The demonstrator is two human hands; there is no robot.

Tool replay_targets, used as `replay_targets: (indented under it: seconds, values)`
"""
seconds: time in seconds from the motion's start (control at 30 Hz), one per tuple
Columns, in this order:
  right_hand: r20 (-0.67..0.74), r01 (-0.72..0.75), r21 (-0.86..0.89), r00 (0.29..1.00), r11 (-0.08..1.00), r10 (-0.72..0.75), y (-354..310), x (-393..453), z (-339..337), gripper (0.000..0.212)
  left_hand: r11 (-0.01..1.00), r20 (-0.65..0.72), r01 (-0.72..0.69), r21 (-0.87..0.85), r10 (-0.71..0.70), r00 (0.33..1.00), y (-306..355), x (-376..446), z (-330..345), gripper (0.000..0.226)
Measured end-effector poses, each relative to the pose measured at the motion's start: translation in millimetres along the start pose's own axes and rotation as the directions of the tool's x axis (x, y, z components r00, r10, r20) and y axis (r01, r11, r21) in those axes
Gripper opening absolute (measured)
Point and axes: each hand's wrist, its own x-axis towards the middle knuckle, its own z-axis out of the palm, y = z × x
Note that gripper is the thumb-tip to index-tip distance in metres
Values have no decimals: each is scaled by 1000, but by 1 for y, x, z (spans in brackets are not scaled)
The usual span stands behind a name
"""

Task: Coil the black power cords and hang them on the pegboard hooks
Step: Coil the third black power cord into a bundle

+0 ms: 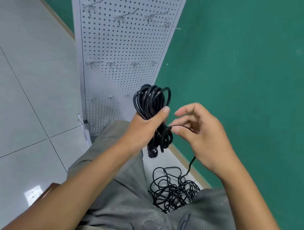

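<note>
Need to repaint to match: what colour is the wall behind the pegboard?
Green, a plain teal-green wall, clearest in the head view beside the white pegboard.

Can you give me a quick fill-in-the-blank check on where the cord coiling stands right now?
1. The coiled bundle is gripped in the ____ hand.
2. The right hand pinches a single strand leading down to the loose tangle on the ____.
3. The pegboard hooks hold ____ cords.

Missing words: left; floor; no
</note>
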Motion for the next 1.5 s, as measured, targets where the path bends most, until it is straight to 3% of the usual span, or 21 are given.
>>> replay_targets:
  seconds: [0.13,0.27,0.47,0.6,0.67,0.77,0.93,1.1,1.37,1.5]
  values:
    - [-199,-2,9,980,1000,4,-3,3,-12,48,970,222,157,-188,-113,968,1,-11,14,38]
    - [-290,-37,-17,956,999,30,1,2,-19,56,900,476,327,-286,-163,864,3,-15,15,48]
    - [-277,-64,177,954,982,113,7,-2,-14,62,786,687,502,-362,-139,713,7,-17,14,47]
    - [-138,-89,303,981,949,136,21,-8,-14,44,684,758,596,-420,-96,645,10,-16,12,45]
    - [-69,-110,302,988,947,137,34,-15,-11,32,640,767,623,-450,-81,636,13,-15,12,41]
    - [-84,-140,218,983,966,162,59,-25,-2,21,576,736,642,-506,-99,670,16,-13,8,40]
    - [-210,-167,313,948,935,240,72,-35,-1,11,626,717,627,-464,-151,681,14,-8,0,45]
    - [-312,-130,440,906,889,287,50,-32,-6,15,782,675,554,-286,-246,696,14,-10,1,39]
    - [-320,-47,547,911,836,260,1,-23,-9,17,794,601,562,-234,-336,725,10,-20,18,45]
    - [-333,-90,517,895,851,296,-6,-16,-6,21,820,596,530,-217,-318,737,12,-22,20,16]
